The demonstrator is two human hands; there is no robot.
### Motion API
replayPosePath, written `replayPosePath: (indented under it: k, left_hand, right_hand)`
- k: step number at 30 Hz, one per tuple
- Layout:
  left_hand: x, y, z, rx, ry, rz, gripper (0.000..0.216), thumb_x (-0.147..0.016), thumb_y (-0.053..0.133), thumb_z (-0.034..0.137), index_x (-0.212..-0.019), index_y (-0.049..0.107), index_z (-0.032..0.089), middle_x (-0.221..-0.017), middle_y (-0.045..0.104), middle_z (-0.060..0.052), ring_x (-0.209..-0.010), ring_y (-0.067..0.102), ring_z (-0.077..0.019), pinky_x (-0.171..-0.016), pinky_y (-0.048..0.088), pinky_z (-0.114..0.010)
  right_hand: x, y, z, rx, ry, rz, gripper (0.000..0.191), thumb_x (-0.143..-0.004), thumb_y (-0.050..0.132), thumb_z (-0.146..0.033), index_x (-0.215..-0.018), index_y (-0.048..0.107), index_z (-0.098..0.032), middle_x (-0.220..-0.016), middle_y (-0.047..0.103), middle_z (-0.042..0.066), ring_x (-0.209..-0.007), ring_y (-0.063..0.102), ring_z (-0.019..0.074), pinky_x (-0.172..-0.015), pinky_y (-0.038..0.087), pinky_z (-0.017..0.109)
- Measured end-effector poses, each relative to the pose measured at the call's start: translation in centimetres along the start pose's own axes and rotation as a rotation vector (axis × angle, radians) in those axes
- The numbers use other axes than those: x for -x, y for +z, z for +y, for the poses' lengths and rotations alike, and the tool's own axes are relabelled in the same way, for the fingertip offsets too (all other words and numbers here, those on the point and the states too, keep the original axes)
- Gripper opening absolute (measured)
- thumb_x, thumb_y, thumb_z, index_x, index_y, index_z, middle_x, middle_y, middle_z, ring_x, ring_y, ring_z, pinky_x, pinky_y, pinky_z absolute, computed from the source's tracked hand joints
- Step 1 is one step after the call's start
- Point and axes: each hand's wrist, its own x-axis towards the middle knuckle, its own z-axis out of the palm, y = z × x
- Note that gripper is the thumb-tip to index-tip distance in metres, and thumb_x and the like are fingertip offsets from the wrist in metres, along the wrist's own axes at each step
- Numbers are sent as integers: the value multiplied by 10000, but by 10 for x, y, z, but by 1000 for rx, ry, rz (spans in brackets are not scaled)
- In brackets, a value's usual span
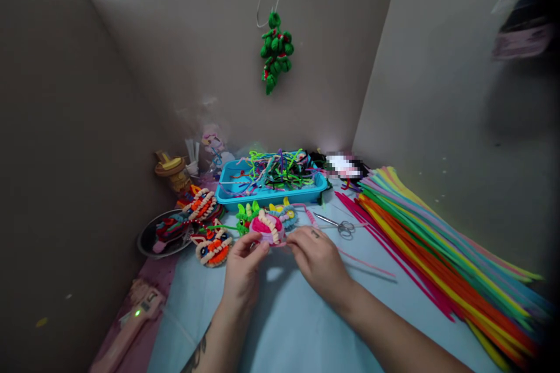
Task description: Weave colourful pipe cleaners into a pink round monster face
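A round pink, white and cream pipe-cleaner craft (pixel 268 227) is raised over the blue cloth. My left hand (pixel 244 265) grips its lower left edge between thumb and fingers. On its right side my right hand (pixel 315 257) is closed in a pinch on a pink pipe cleaner (pixel 367 262), whose long loose end trails out to the right. What lies right between the right fingertips is partly hidden. Just behind the craft are a green pipe-cleaner figure (pixel 248 217) and a light blue and yellow one (pixel 286 214). Scissors (pixel 339 225) lie beyond my right hand.
A blue tray (pixel 271 197) of tangled pipe-cleaner scraps stands behind. Long colored pipe cleaners (pixel 437 250) spread along the right. To the left are orange tiger-like faces (pixel 213 247), a round dish (pixel 146 239) and a pink glue gun (pixel 140 317). A green ornament (pixel 275 52) hangs on the back partition.
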Motion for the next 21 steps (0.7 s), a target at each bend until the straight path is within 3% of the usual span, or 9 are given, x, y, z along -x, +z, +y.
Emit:
replayPosePath:
  k: [4, 9, 13, 18, 21]
  left_hand:
    - [0, -2, 0, 35, -44, -18, 360, -452, 871, 190, -766, 700, 146, -681, 683, 2, -611, 603, -95, -608, 473, -207]
    - [0, -3, -1, 120, -117, -71, 359, -476, 873, 191, -796, 710, 173, -616, 657, 36, -563, 585, -67, -669, 495, -222]
    - [1, -1, -3, 154, -160, -90, 358, -473, 875, 192, -789, 707, 171, -714, 687, 15, -676, 635, -101, -704, 503, -235]
    - [1, -1, -1, 82, -209, -130, 340, -523, 854, 195, -828, 705, 167, -801, 693, -7, -719, 641, -114, -702, 492, -227]
    - [1, -1, 2, -28, -208, -200, 397, -608, 812, 240, -980, 691, 174, -896, 697, -54, -760, 650, -146, -707, 490, -245]
  right_hand:
    - [-3, -1, 1, -186, 102, 16, 174, -867, 456, -134, -803, 601, -206, -788, 601, 37, -743, 572, 175, -676, 439, 291]
    - [-6, 2, 5, -322, 236, 4, 99, -810, 593, -227, -747, 667, -209, -743, 581, 16, -694, 559, 161, -629, 424, 279]
    - [-8, 3, 8, -457, 362, -9, 106, -766, 641, -265, -710, 705, -201, -703, 574, 9, -673, 547, 155, -617, 419, 274]
    - [-10, 0, 7, -550, 393, -8, 268, -784, 624, -318, -554, 664, -185, -686, 552, 13, -691, 548, 150, -676, 436, 276]
    - [-11, 1, 10, -554, 418, 25, 233, -769, 628, -330, -586, 672, -193, -705, 556, 14, -708, 546, 161, -682, 439, 290]
